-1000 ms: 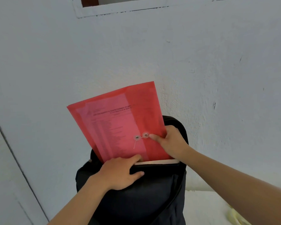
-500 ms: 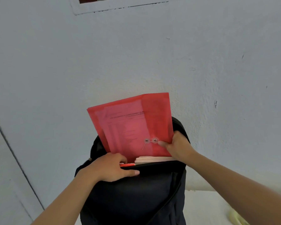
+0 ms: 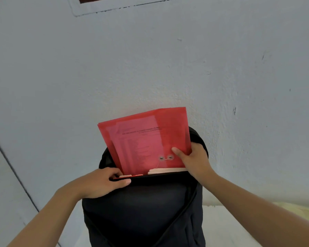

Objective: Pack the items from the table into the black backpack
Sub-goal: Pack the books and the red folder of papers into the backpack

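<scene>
- The right hand (image 3: 194, 161) is clamped on the red folder (image 3: 144, 139), with the thumb pressed on its front face and the fingers behind its right edge.
- The red folder lies left of the right hand and above the left hand (image 3: 100, 182). Its lower part is inside the black backpack (image 3: 143, 211); its upper part stands out, slightly tilted.
- The left hand grips the backpack's front rim, fingers curled over it, thumb along it.
- Pale page edges (image 3: 166, 170) show inside the mouth, just below the right thumb.
</scene>
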